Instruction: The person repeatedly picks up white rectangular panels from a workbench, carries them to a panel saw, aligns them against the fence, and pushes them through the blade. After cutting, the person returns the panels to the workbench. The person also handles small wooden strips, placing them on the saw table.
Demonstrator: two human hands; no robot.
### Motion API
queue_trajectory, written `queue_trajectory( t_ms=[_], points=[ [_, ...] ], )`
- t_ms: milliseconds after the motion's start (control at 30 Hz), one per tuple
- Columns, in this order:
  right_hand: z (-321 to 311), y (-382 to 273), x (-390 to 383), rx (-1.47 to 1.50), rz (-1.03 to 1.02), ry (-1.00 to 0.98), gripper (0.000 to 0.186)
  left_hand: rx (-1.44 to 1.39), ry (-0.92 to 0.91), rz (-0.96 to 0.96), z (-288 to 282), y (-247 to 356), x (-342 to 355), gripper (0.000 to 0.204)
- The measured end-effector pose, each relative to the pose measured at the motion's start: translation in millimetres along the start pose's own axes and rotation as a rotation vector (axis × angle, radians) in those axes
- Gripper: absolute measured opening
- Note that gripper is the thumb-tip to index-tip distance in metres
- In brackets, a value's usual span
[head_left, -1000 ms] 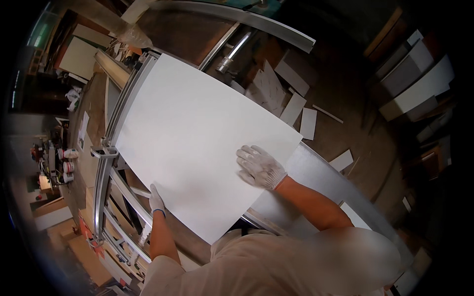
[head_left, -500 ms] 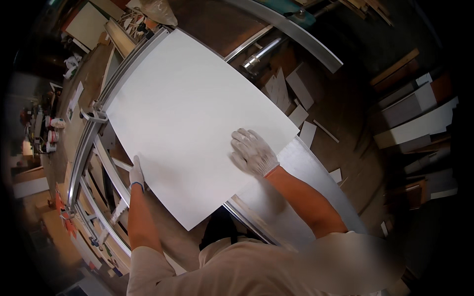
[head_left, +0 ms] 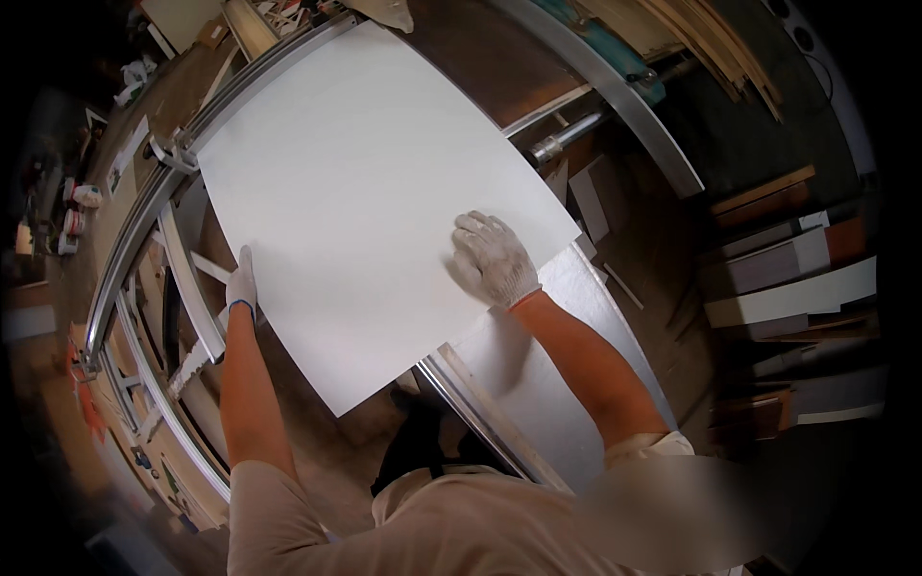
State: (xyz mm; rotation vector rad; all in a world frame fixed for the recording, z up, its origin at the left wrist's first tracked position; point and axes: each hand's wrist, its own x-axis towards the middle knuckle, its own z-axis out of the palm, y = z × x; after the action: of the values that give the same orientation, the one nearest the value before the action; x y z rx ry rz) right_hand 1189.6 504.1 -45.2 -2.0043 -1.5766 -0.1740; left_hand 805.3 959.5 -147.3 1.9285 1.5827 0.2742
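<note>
A large white panel [head_left: 375, 173] lies flat in front of me across the machine's table. My left hand [head_left: 242, 282], in a pale knitted glove with a blue cuff, grips the panel's left edge. Its thumb is at the rim of the panel, while the other fingers are hidden under it. On top of the panel, near its right edge, rests my right hand [head_left: 496, 259] in a similar glove. That hand lies palm down with its fingers slightly bent, holding nothing. Under the panel's near right side a silvery metal tabletop [head_left: 586, 322] shows.
A metal rail [head_left: 216, 106] with a bracket [head_left: 173, 152] runs along the panel's left side. Below it is an open frame of bars [head_left: 187, 274]. A metal beam and a round tube [head_left: 567, 136] lie beyond, at right. Board offcuts [head_left: 792, 293] are stacked at far right.
The whole view has turned and shifted, so more of the right side shows. Both hands keep about the same places on the panel, with no clear slide against the rail.
</note>
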Motion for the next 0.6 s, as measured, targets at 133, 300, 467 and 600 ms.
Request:
queue_trajectory(
  t_ms=[133,300,467,600],
  points=[
    [12.2,-1.4,27.1,-0.007,-0.003,-0.029,0.034,0.15,-0.006,-0.016,-17.9,9.0,11.7,0.108],
    [27.2,-0.2,63.3,-0.045,-0.024,-0.034,0.033,0.169,-0.01,-0.009,-30.2,13.1,42.5,0.111],
    [43.4,0.4,100.2,-0.043,-0.021,-0.074,0.032,0.284,-0.004,0.084,-35.3,0.9,79.6,0.104],
    [63.7,-4.0,119.3,-0.087,-0.011,-0.096,0.029,0.13,0.042,0.094,-36.3,-7.4,94.7,0.1]
  ],
)
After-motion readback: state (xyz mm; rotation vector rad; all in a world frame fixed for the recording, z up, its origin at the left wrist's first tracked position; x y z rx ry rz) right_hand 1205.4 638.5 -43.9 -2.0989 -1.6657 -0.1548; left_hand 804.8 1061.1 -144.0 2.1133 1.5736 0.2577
